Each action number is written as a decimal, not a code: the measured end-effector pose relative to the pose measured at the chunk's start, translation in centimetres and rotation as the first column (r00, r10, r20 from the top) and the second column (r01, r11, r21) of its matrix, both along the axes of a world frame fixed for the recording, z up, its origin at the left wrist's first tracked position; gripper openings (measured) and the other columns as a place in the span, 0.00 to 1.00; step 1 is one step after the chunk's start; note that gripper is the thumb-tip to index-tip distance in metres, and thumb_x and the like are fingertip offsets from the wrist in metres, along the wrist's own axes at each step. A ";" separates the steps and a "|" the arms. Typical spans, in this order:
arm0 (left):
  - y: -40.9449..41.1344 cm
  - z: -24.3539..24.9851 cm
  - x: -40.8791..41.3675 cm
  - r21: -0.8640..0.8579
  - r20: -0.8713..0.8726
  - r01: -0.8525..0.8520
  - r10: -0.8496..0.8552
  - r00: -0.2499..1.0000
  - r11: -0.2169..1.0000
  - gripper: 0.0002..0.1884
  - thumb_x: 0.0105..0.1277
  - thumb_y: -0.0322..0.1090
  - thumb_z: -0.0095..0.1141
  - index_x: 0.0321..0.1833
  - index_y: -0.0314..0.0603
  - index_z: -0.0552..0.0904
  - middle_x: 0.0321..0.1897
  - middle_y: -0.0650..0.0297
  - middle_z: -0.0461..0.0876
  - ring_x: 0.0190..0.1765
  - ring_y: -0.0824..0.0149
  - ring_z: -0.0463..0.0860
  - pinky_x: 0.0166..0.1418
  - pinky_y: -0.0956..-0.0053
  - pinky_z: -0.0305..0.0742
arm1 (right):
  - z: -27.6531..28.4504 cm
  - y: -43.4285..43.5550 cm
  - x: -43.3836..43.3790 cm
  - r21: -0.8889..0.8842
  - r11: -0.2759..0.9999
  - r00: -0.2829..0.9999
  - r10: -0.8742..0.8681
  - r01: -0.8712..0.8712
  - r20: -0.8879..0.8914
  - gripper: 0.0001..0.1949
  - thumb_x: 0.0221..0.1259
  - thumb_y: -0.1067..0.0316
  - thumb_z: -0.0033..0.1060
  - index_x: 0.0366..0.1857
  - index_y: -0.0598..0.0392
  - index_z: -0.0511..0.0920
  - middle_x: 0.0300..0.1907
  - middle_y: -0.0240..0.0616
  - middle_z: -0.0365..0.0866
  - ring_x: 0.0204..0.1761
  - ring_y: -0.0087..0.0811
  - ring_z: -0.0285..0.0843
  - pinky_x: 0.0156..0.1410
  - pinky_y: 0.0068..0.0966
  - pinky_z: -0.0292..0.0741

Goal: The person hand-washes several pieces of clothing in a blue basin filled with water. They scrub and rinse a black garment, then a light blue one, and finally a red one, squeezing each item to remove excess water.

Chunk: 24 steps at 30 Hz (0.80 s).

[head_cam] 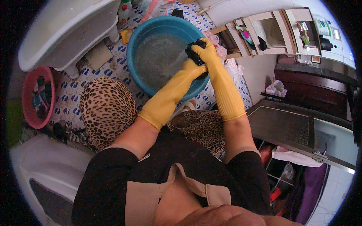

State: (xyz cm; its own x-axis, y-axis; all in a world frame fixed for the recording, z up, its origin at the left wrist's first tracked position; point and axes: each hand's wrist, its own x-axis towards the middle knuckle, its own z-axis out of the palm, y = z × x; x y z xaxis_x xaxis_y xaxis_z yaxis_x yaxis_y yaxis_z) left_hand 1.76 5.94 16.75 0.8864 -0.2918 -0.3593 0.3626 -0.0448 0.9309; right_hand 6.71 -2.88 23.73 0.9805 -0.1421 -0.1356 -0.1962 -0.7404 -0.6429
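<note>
Both of my hands wear long yellow rubber gloves and grip one bunched, wet-looking black cloth (194, 56). My right hand (208, 50) squeezes its upper part, while my left hand (195, 68) clasps it lower down. They are over the right side of a round blue plastic basin (131, 60). Cloudy grey water (158, 60) lies in the basin. Some of the black cloth shows below my left hand, near the basin's rim. My fingers hide much of the cloth, so its kind of garment cannot be told.
A pink basin (26, 106) holding dark items stands left, below a white footed tub or sink (70, 31). Pink fabric (220, 46) lies right of the blue basin, beside a wooden rack (247, 28). A framed glass door (285, 121) is at right. Footprint-patterned flooring (66, 99) surrounds my leopard-print-covered knees (109, 110).
</note>
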 end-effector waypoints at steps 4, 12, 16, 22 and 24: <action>1.5 0.5 -0.4 -0.012 -0.043 0.043 -0.044 0.998 0.999 0.51 0.49 0.60 0.77 0.73 0.38 0.74 0.68 0.46 0.80 0.70 0.52 0.80 0.72 0.62 0.74 | -0.3 0.1 -0.5 -0.131 0.984 0.993 -0.120 0.117 -0.012 0.40 0.49 0.45 0.80 0.64 0.59 0.78 0.54 0.46 0.87 0.54 0.39 0.85 0.62 0.35 0.79; 3.6 0.3 2.1 -0.401 -0.114 -0.122 0.083 0.990 0.908 0.42 0.55 0.49 0.76 0.69 0.31 0.77 0.61 0.46 0.83 0.61 0.51 0.85 0.68 0.59 0.77 | 1.3 -2.3 0.0 0.779 0.626 0.941 0.289 -0.047 -0.176 0.33 0.70 0.41 0.66 0.71 0.52 0.74 0.58 0.40 0.85 0.58 0.36 0.83 0.57 0.34 0.79; 4.8 5.1 1.1 -0.800 -0.275 -0.094 -0.222 0.935 0.593 0.33 0.66 0.51 0.65 0.70 0.41 0.77 0.62 0.54 0.83 0.60 0.61 0.84 0.68 0.57 0.78 | 1.2 -5.2 -2.8 0.949 0.309 0.987 0.124 0.056 -0.099 0.41 0.69 0.29 0.57 0.76 0.49 0.66 0.73 0.45 0.73 0.71 0.49 0.73 0.72 0.51 0.74; 2.3 4.5 -1.2 0.145 0.950 -0.225 -0.072 0.302 0.964 0.27 0.66 0.49 0.55 0.69 0.54 0.77 0.69 0.59 0.80 0.77 0.61 0.70 0.83 0.57 0.57 | 0.5 -2.3 -2.3 0.979 -0.194 0.974 0.206 -0.057 0.097 0.43 0.66 0.29 0.59 0.77 0.48 0.65 0.73 0.52 0.72 0.70 0.61 0.73 0.72 0.58 0.75; 1.4 4.4 -1.4 0.006 0.898 -0.004 -0.004 0.439 1.000 0.25 0.66 0.49 0.55 0.66 0.55 0.79 0.68 0.62 0.81 0.75 0.62 0.72 0.84 0.57 0.57 | 0.5 -2.7 -1.6 0.946 -0.311 0.958 0.234 -0.089 0.167 0.43 0.69 0.30 0.55 0.79 0.49 0.63 0.74 0.52 0.71 0.71 0.60 0.72 0.73 0.55 0.74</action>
State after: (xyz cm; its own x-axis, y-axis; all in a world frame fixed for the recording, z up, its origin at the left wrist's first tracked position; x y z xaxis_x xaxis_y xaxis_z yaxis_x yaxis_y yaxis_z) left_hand 0.35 7.37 21.12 0.7134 -0.2928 0.6367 -0.6767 -0.0518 0.7344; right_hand 5.07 -5.62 24.28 0.9148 0.3985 0.0668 -0.2976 0.7763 -0.5556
